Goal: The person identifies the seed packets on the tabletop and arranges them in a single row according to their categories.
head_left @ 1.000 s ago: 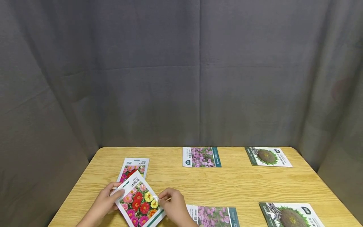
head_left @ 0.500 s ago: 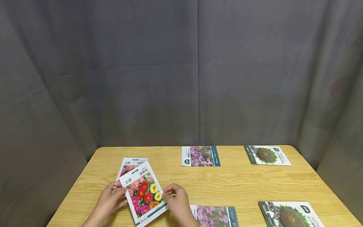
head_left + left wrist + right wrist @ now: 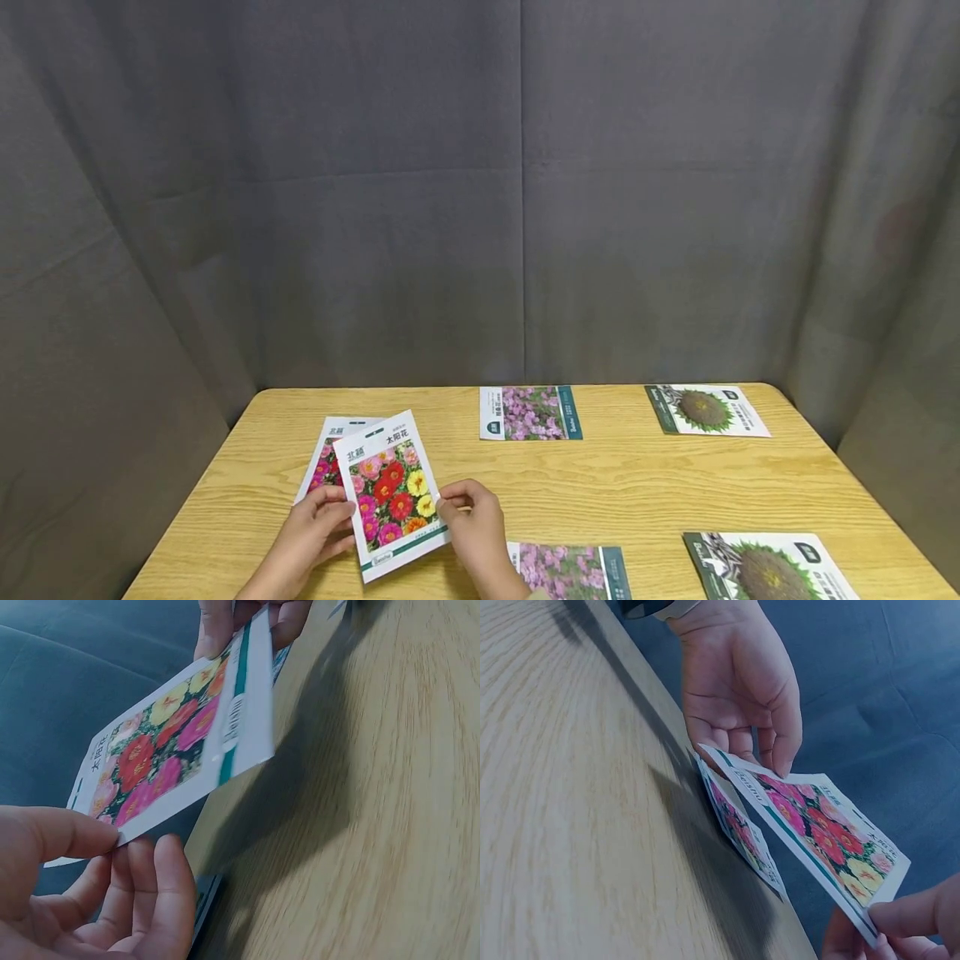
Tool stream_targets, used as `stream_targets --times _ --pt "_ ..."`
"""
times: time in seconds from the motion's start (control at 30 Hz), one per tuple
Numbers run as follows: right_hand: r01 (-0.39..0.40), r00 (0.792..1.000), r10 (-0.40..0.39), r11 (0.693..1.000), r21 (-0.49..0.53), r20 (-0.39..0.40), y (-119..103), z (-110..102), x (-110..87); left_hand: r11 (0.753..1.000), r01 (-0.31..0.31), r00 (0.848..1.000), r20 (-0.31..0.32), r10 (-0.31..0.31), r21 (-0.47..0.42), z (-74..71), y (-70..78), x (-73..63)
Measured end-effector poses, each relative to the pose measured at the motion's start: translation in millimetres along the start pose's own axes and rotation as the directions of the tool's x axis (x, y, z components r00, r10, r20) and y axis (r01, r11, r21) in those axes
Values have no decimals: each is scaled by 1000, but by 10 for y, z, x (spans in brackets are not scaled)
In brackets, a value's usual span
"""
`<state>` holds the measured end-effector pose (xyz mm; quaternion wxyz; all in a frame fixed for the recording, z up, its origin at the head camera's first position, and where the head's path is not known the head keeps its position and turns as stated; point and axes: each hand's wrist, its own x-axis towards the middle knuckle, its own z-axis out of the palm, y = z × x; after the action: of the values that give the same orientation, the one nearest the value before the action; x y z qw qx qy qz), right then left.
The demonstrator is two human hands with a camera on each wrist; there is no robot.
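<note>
Between both hands a white seed packet [image 3: 397, 492] printed with red, pink and yellow flowers is held tilted above the table. My left hand [image 3: 318, 533] pinches its left edge between thumb and fingers, as the left wrist view shows closely. At the opposite edge my right hand [image 3: 476, 529] pinches the packet near its lower corner. Behind the held one lies a matching flower packet [image 3: 324, 467], partly covered by it and the left hand. In the right wrist view this lower packet [image 3: 742, 832] sits apart beneath the raised one.
On the wooden table [image 3: 600, 492], a purple-flower packet [image 3: 531, 413] lies at the back middle and another purple-flower packet [image 3: 570, 571] at the front, partly behind the right hand. Sunflower packets lie at the back right [image 3: 707, 410] and front right [image 3: 768, 568]. A grey curtain [image 3: 480, 192] surrounds the table.
Both hands have moved the held packet slightly right and turned it more upright, its top swinging away from me. The other packets stay where they were.
</note>
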<state>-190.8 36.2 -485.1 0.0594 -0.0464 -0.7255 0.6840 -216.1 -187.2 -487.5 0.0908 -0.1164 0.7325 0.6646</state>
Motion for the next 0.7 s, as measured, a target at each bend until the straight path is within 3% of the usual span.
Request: stream_targets --times 0.3,0.47,0.7 --pt "-16 995 18 1000 23 -99 49 6 59 1000 3 999 42 -3 -3 92 -5 19" --pt "-29 992 32 999 23 -124 61 9 79 999 -51 998 29 50 14 134 20 67" --pt "-31 989 33 999 17 -142 58 11 119 984 -141 990 -16 144 104 184 43 149"
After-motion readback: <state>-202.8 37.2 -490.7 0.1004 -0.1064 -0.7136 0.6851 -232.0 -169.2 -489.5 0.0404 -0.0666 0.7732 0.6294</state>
